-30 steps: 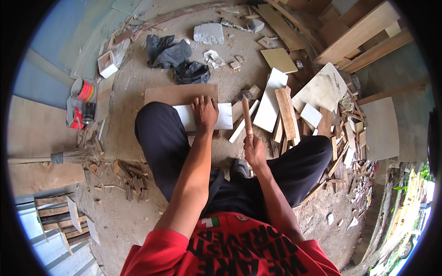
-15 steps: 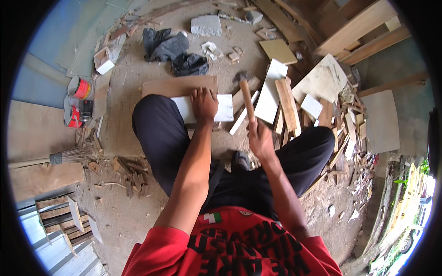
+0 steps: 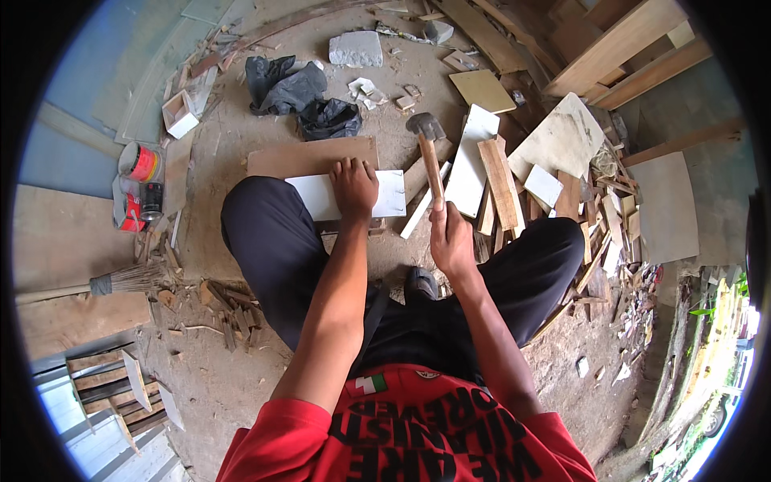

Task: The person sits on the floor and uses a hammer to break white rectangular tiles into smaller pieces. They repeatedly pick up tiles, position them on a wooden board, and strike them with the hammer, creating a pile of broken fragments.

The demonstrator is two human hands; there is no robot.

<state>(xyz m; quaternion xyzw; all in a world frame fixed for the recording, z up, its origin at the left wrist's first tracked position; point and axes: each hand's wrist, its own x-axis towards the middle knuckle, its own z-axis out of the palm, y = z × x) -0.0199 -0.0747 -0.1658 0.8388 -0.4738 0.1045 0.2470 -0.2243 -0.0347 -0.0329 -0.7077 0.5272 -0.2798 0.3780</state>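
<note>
My left hand (image 3: 355,189) presses on a white board (image 3: 390,191), its fingers bent over the far edge. Small nails stick up near that board's right end. My right hand (image 3: 453,241) is closed round the lower end of a hammer's wooden handle (image 3: 431,165). The dark hammer head (image 3: 425,125) points away from me, apart from the board and to its upper right. Just beyond the white board lies a brown board (image 3: 313,155). What supports the white board is mostly hidden under it and my hand.
Wood offcuts (image 3: 501,185) and white panels (image 3: 474,161) pile up on my right. Black plastic bags (image 3: 331,118) and a concrete block (image 3: 356,49) lie farther off. Cans (image 3: 140,163) and a twig broom (image 3: 128,279) are at the left. My bent knees flank the work.
The hammer head has turned and looks larger, shifted slightly up and right. The white board has tilted or slid a little, with more of its left end showing. My left hand stays on it.
</note>
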